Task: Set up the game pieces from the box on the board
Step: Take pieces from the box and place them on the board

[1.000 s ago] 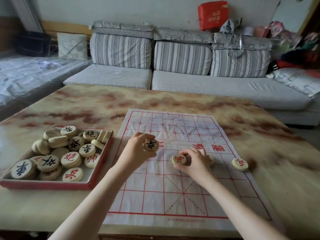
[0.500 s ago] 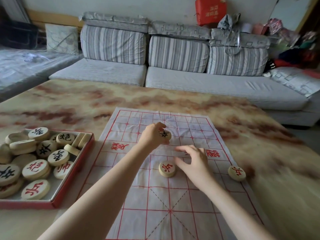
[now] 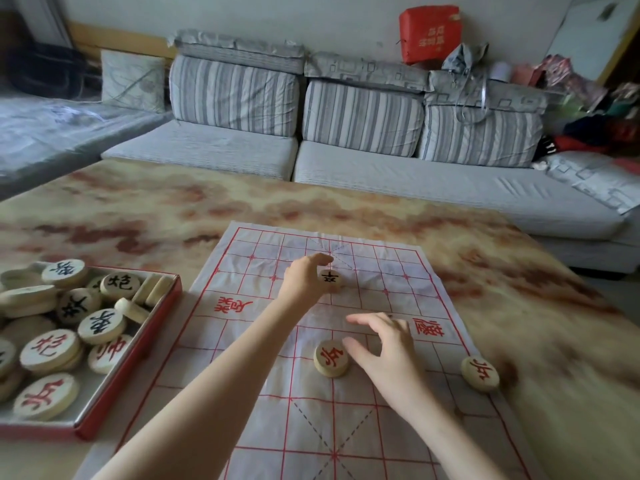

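A white cloth board [image 3: 377, 410] with a red grid lies on the table. My left hand [image 3: 304, 278] reaches over its far half and grips a round wooden piece with a black character [image 3: 331, 279], low over the board. My right hand [image 3: 384, 348] hovers with its fingers spread, holding nothing, just right of a red-character piece [image 3: 330, 357] lying on the board. A second red-character piece [image 3: 480, 372] rests at the board's right edge. The red-rimmed box [image 3: 131, 358] at the left holds several wooden pieces.
The marbled table [image 3: 138, 209] stretches beyond the board. A grey striped sofa [image 3: 346, 161] runs behind the table, with a red bag [image 3: 429, 32] and clutter on its back at the right.
My right hand let go of the red-character piece on the board and opened. My left hand carried the black-character piece from the board's middle toward its far half.
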A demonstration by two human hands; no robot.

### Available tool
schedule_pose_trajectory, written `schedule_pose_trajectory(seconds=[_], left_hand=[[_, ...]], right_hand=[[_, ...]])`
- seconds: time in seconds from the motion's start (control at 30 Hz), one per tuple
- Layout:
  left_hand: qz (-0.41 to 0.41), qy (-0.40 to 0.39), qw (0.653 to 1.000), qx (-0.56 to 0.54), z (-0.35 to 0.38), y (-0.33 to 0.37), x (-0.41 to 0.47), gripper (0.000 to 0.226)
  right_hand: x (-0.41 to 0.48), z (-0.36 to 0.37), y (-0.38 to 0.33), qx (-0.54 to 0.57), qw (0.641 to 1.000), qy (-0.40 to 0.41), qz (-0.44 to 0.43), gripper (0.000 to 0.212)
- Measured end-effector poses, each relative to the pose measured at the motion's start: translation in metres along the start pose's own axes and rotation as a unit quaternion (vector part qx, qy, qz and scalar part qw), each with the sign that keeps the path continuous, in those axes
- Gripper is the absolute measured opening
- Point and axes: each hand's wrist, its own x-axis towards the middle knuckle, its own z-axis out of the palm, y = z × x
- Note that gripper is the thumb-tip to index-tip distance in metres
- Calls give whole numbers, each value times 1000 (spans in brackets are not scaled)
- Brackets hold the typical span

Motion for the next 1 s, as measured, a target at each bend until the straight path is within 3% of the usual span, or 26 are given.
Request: schedule_pose_trajectory(seconds=[0.23, 0.6, 0.77, 0.9, 1.0], left_hand=[[37, 29, 999, 4, -61, -12, -43, 46], [-36, 141, 988, 55, -199, -73, -136, 32], [-100, 137, 978, 122, -232, -111, -173, 39], [-133, 88, 980, 120, -243, -130, -190, 50], [-124, 80, 966, 213, -245, -133, -194, 55]], right_hand=[[-1, 6, -25, 79, 996, -24, 36, 26], [-7, 72, -101, 113, 988, -106, -5, 30], [-1, 104, -149, 109, 986, -119, -43, 32], [4, 129, -184, 45, 983, -138, -112, 40], [10, 147, -201, 12, 977, -171, -128, 46]])
